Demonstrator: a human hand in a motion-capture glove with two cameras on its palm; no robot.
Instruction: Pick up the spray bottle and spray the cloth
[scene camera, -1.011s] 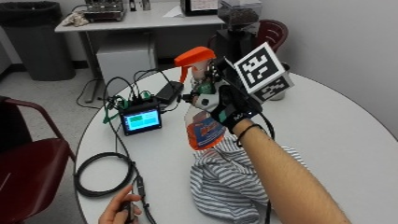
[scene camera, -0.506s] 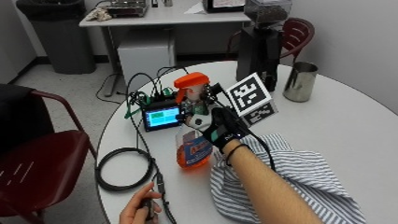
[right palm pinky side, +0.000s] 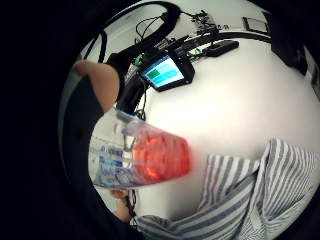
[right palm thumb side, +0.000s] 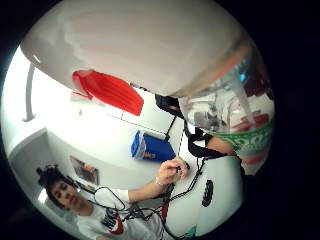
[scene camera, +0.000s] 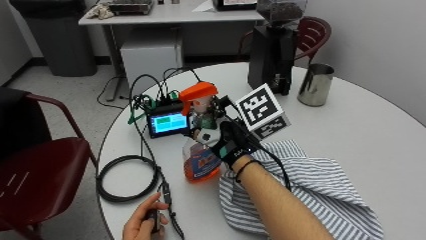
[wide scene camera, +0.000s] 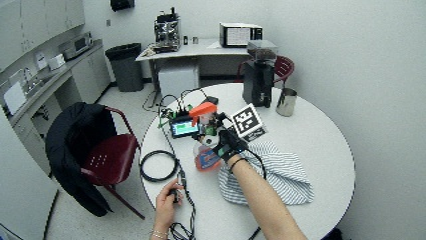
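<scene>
In the outside view a clear spray bottle (scene camera: 200, 162) with orange liquid and an orange head stands upright at the left edge of a blue-and-white striped cloth (scene camera: 313, 187). My gloved right hand (scene camera: 229, 142) grips its neck just under the head. I cannot tell whether its base touches the white round table (scene camera: 359, 125). The little finger side palm view shows the bottle's lower body (right palm pinky side: 140, 155) close by, with the cloth (right palm pinky side: 250, 190) lying beside it. The thumb side palm view is mostly filled by the bottle (right palm thumb side: 235, 115) and its orange trigger (right palm thumb side: 107, 90).
A small device with a lit screen (scene camera: 168, 122) and a tangle of wires sit just behind the bottle. A black cable coil (scene camera: 126, 177) lies to the left. The bare left hand (scene camera: 146, 220) holds a cable at the table's front edge. A coffee grinder (scene camera: 273, 50) and metal cup (scene camera: 314, 85) stand at the back.
The outside camera has shifted. My hand keeps its grip on the bottle, which has come lower and nearer, from beyond the cloth to its left edge.
</scene>
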